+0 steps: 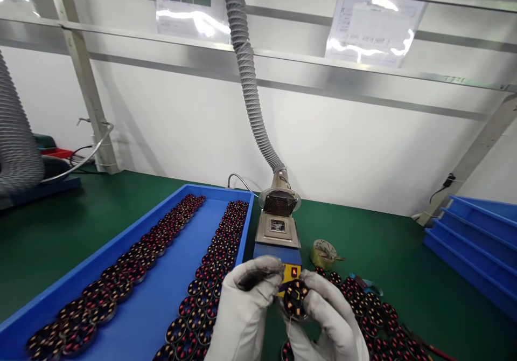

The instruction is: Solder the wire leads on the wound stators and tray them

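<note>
My right hand (pixel 329 315), in a white glove, grips a round black motor stator (pixel 295 299) with tan coil segments around its ring. A thin copper-coloured wire end (pixel 290 326) hangs from its lower edge. Just left of the stator is my left hand (pixel 252 299), also gloved, with thumb and fingers pinched together and dark-stained at the tips. Whatever sits in that pinch is too small or hidden. Beyond both hands stands a solder pot (pixel 278 234) with a blue and yellow body and a lit red switch.
A blue tray (pixel 151 291) at left holds rows of stators. More stators (pixel 374 318) are heaped at right, near a small round tin (pixel 323 254) and a tool with a red handle (pixel 438 352). Stacked blue trays (pixel 472 258) stand far right. A grey exhaust hose (pixel 246 64) descends behind the pot.
</note>
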The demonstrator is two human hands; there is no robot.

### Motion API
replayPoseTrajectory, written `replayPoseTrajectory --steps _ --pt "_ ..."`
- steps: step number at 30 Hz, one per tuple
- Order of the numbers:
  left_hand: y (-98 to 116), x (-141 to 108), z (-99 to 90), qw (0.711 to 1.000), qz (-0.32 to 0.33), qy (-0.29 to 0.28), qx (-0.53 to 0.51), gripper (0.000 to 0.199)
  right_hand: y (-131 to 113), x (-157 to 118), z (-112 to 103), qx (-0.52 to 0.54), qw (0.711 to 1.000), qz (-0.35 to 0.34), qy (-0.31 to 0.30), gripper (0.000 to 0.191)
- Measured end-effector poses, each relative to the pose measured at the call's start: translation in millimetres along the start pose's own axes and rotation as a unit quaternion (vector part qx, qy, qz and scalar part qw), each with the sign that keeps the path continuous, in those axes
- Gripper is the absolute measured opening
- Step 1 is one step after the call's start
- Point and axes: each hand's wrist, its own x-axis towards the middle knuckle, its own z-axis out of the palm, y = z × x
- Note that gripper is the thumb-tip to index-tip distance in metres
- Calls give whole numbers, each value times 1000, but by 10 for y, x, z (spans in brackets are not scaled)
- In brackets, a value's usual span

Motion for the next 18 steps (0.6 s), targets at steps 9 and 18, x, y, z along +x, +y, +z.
replayPoseTrajectory --steps 9,18 --pt "106 5 -7 989 -75 -106 69 25 -20 -19 35 14 1000 -11 -5 57" --pt "201 -30 -19 989 -27 -97 112 29 9 8 -6 1 997 -60 -42 49"
